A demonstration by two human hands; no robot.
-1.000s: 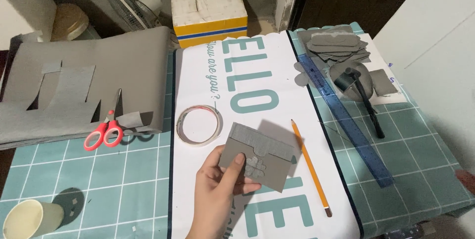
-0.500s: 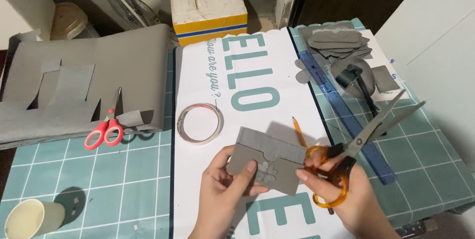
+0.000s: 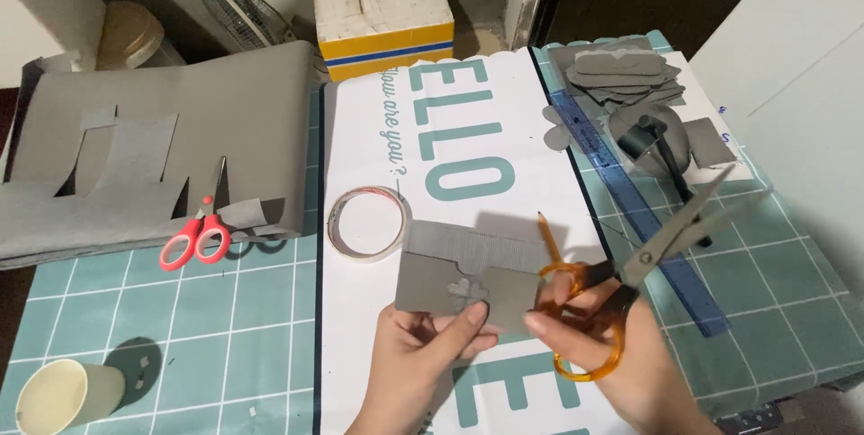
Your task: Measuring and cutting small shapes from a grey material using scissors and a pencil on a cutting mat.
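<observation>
A grey sheet piece (image 3: 468, 275) is pinched in the left hand (image 3: 423, 354) above the white tabletop poster (image 3: 468, 165), orange-handled scissors (image 3: 630, 278) gripped open-bladed in the right hand (image 3: 621, 358); cutting judged about to start, blade alignment needed.

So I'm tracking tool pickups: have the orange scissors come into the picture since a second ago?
Yes. The orange scissors came in from the right in the right hand, blades over the blue ruler.

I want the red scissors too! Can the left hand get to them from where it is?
Probably not right now. The left hand is busy holding the grey card. The path itself looks free: only bare green mat lies between it and the red scissors.
</observation>
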